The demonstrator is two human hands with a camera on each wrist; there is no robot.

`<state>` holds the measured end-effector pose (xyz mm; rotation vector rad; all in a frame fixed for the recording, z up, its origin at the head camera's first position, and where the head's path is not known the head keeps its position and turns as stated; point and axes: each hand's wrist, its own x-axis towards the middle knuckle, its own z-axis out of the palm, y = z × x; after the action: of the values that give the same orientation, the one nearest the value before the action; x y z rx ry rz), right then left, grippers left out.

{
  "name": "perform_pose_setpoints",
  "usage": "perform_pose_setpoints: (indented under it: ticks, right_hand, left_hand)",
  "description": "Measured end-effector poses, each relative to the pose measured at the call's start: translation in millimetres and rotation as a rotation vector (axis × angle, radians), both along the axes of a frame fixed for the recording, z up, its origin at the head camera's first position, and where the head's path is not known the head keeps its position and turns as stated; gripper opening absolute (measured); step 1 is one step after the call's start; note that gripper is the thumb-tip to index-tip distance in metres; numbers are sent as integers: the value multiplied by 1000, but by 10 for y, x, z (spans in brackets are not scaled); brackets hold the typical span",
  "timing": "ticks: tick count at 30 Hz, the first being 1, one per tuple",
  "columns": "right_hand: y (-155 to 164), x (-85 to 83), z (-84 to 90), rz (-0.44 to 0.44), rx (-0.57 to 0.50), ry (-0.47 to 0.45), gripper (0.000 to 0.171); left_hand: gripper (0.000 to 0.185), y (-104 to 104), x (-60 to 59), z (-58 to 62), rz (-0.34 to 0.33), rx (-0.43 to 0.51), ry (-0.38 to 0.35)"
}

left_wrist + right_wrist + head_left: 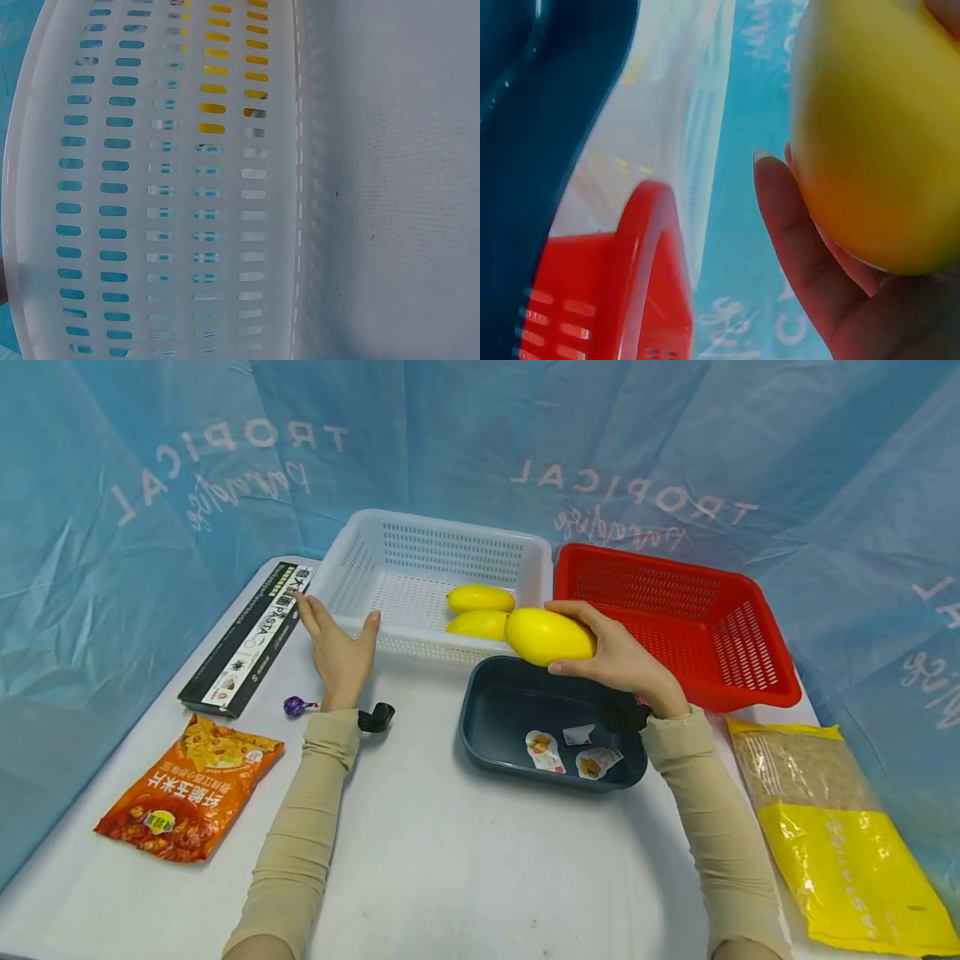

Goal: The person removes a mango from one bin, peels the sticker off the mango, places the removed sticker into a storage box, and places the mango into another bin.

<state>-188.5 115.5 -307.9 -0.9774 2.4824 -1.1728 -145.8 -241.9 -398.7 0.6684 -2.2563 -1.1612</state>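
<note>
Head view, right hand: the right hand (pixel 618 656) has its fingers wrapped around a yellow mango (pixel 549 636), held in the air over the far edge of the dark blue tray (pixel 480 739), just at the near wall of the white basket (pixel 352 560).
Head view, left hand: the left hand (pixel 339 647) lies flat and released, fingers straight, against the white basket's 7 o'clock corner, holding nothing.
Head view, surroundings: two more mangoes (pixel 480 599) lie inside the white basket; the red basket (pixel 757 685) sits at 3 o'clock of it.
Left wrist view: only the white basket's slotted wall (pixel 150 187) beside the tabletop, yellow showing through the slots; the fingers are not visible here.
Right wrist view: fingers (pixel 795 232) cupping the mango (pixel 877 135) from below, the red basket (pixel 622 292) at 7 o'clock.
Step in hand: judging by the pose, carrying the mango toward the white basket.
Next move calls for: clearing the basket wall, lowering beside the two mangoes, then loosening the grip.
</note>
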Motion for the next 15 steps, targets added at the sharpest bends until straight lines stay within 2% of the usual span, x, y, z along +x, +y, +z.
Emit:
perform_pose_setpoints:
  ticks: [8, 15]
  right_hand:
    - [-88, -247, -23, -67, -70, -73, 73]
    - [-234, -313, 3, -45, -61, -47, 72]
  left_hand:
    - [99, 11, -4, -14, 6, 0, 4]
    - [96, 17, -10, -19, 21, -11, 4]
